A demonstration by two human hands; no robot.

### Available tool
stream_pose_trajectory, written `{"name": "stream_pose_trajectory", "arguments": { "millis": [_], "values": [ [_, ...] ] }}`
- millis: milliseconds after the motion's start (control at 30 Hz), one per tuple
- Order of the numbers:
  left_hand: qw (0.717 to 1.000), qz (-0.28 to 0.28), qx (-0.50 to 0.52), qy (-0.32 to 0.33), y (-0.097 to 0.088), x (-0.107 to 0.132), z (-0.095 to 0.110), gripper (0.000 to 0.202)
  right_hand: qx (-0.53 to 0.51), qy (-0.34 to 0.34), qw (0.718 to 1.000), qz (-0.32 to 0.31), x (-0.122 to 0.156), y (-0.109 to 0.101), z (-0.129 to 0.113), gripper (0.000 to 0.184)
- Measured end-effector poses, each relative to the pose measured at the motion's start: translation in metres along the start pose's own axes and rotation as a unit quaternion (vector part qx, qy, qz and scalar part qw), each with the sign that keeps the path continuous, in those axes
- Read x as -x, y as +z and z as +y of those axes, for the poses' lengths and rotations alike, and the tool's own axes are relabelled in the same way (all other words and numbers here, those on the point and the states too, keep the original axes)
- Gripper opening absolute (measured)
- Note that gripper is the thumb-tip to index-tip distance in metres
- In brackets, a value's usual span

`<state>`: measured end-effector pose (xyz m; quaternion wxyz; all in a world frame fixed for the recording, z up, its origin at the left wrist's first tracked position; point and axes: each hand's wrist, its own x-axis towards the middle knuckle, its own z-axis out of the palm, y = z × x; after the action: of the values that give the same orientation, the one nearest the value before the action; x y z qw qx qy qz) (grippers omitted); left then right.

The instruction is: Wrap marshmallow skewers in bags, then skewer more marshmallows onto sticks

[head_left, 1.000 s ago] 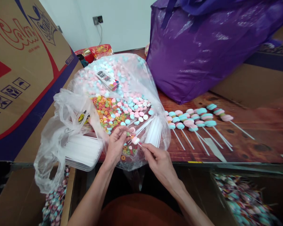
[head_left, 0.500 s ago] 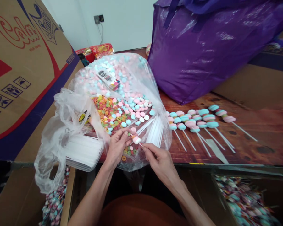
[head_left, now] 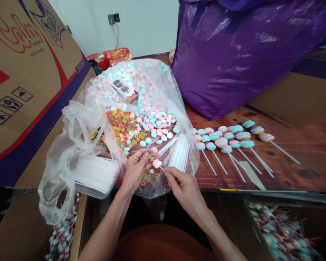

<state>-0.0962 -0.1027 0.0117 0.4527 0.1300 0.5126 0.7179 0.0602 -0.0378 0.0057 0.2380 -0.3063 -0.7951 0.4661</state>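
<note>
My right hand [head_left: 183,185] pinches the lower part of a thin white stick [head_left: 162,168]. Threaded at the stick's upper end is a pink-and-white marshmallow [head_left: 157,164]. Close beside it, my left hand [head_left: 136,168] has its thumb and fingers closed at a small orange gummy ring [head_left: 152,158] and a pink marshmallow [head_left: 154,149]; the fingers partly cover them. Under and behind both hands lies a clear plastic bag [head_left: 176,98] with loose marshmallows [head_left: 163,131], colourful gummy rings [head_left: 122,125] and a bundle of white sticks [head_left: 180,154].
Finished-looking marshmallow skewers [head_left: 243,136] lie in a row to the right on the wooden table [head_left: 309,152]. A purple bag [head_left: 233,61] stands behind them. At left are a tub of white sticks [head_left: 96,177] and a large cardboard box [head_left: 29,90]. Wrapped sweets [head_left: 282,232] fill a box below.
The view has shifted slightly. Both hands keep nearly the same place and grip, with the stick and its marshmallow between them.
</note>
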Motion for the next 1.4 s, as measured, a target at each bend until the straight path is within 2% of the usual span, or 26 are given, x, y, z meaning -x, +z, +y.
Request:
{"name": "stream_pose_trajectory", "arguments": {
  "millis": [400, 567, 767, 967, 1233, 1400],
  "values": [
    [1.0, -0.007, -0.007, -0.021, 0.001, 0.005, -0.001, 0.051, 0.02, -0.037, 0.999, 0.011, -0.002, 0.006, -0.003, 0.028],
    [0.999, -0.007, 0.005, -0.038, 0.001, 0.01, 0.001, 0.045, 0.015, -0.061, 0.997, 0.046, 0.0, 0.013, -0.003, 0.024],
    [0.998, 0.025, 0.045, -0.045, -0.001, 0.013, -0.004, 0.039, 0.033, -0.103, 0.992, 0.07, 0.0, 0.019, -0.01, 0.023],
    [0.996, 0.022, 0.073, -0.045, -0.002, 0.017, -0.007, 0.033, 0.054, -0.103, 0.99, 0.077, 0.0, 0.024, -0.009, 0.024],
    [0.997, 0.015, 0.052, -0.057, 0.0, 0.018, -0.011, 0.031, 0.087, -0.124, 0.987, 0.062, -0.003, 0.035, -0.011, 0.027],
    [0.999, -0.005, 0.015, -0.05, 0.003, 0.02, -0.011, 0.034, 0.057, -0.077, 0.993, 0.062, -0.009, 0.037, -0.013, 0.026]
  ]
}}
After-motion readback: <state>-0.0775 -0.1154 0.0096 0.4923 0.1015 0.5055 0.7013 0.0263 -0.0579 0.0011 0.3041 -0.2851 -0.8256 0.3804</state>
